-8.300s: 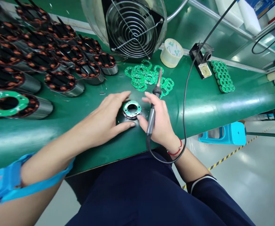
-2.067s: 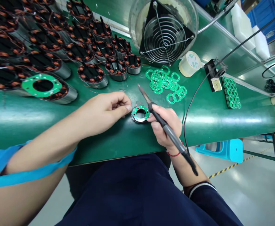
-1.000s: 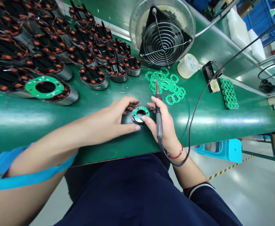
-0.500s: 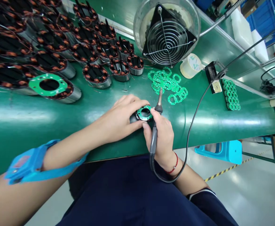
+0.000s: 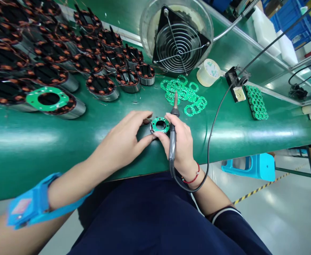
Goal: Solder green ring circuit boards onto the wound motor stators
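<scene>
A small motor stator with a ring-shaped green circuit board (image 5: 165, 130) on top stands on the bench between my hands. My left hand (image 5: 126, 138) curves around its left side, fingers and thumb apart, the thumb tip by the near edge; a gap shows between palm and stator. My right hand (image 5: 180, 141) holds a soldering iron (image 5: 172, 143) against the palm, its tip pointing away from me. Thumb and forefinger of that hand also rest on the stator's right side. Beyond the iron tip lies a loose pile of green circuit boards (image 5: 183, 92).
Many copper-wound stators (image 5: 102, 85) crowd the left; one carries a green board (image 5: 47, 99). A fan (image 5: 180, 49) sits in a clear round tub behind the pile. To the right are a tape roll (image 5: 209, 73), an iron stand (image 5: 236, 85) and stacked boards (image 5: 256, 102). The iron's cable (image 5: 210, 141) loops rightward.
My left hand has drawn back leftward from the stator, its fingers off the far edge. My right thumb and forefinger have come further around the stator. The whole view has shifted slightly.
</scene>
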`<state>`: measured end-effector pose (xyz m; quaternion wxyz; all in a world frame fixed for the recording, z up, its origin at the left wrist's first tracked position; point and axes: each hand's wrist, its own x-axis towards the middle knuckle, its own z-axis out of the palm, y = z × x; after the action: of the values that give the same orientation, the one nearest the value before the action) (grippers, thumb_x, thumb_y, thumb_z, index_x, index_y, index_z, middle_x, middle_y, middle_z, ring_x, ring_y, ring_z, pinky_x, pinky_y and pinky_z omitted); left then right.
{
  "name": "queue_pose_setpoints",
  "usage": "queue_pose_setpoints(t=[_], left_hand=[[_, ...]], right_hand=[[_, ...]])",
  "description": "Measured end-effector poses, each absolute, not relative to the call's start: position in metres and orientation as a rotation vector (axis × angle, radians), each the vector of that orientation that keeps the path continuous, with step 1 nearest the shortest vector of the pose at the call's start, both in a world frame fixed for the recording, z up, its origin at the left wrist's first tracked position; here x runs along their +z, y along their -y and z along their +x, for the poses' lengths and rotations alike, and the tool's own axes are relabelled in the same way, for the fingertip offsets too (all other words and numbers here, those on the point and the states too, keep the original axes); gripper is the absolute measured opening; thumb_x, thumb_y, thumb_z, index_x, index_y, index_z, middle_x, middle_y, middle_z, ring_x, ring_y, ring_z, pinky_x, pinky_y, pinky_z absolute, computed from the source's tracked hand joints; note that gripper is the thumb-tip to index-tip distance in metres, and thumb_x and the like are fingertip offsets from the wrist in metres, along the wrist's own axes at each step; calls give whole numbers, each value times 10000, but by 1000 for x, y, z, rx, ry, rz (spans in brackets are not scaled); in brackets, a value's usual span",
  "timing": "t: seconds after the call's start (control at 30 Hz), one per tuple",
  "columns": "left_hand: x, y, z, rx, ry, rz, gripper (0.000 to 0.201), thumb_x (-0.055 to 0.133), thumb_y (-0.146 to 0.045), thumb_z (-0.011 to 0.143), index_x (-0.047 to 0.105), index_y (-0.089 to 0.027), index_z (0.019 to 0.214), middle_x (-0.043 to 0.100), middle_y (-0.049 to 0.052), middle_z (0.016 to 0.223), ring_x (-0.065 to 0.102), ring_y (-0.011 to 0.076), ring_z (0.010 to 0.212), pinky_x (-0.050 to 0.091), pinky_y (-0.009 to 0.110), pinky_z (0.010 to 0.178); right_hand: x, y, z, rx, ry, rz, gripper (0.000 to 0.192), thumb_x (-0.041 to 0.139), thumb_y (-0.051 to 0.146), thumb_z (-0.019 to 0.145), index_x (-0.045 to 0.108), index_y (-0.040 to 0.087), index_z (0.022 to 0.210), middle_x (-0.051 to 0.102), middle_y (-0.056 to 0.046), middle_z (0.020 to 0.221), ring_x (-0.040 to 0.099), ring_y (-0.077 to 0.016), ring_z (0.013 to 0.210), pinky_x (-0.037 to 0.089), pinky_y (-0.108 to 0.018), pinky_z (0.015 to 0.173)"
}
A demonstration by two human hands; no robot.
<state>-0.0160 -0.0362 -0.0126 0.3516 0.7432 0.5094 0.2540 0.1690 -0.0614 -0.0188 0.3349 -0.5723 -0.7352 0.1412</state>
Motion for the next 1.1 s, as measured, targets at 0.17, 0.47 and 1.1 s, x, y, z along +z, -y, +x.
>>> queue_pose_setpoints(t=[0.17, 0.47, 1.1], left_hand=[[-13, 42, -12, 627, -1363, 1968, 554, 461, -445, 986, 542, -179, 1465, 625, 150, 1479, 558, 348, 1394, 436, 555, 1223], [-10, 33, -18, 586, -1240, 1800, 663, 537, -449, 904, 533, -167, 1504, 631, 145, 1497, 613, 321, 1345, 479, 520, 1200], [4, -5, -26, 455, -1271, 2211, 369, 385, -478, 918, 674, -254, 870, 735, 96, 900, 697, 292, 901, 558, 414, 862]], right_hand=[[-18, 62, 167, 384, 1923, -1548, 364, 594, 359, 1050, 600, 225, 1389, 761, -98, 1284, 721, -235, 1179, 548, -394, 1079], [-23, 64, 165, 376, 1937, -1522, 374, 538, 370, 1073, 602, 209, 1405, 770, -100, 1257, 718, -239, 1133, 560, -380, 1018], [-27, 65, 160, 387, 1894, -1536, 383, 623, 381, 1039, 638, 225, 1389, 783, -86, 1240, 717, -226, 1121, 541, -356, 1000]])
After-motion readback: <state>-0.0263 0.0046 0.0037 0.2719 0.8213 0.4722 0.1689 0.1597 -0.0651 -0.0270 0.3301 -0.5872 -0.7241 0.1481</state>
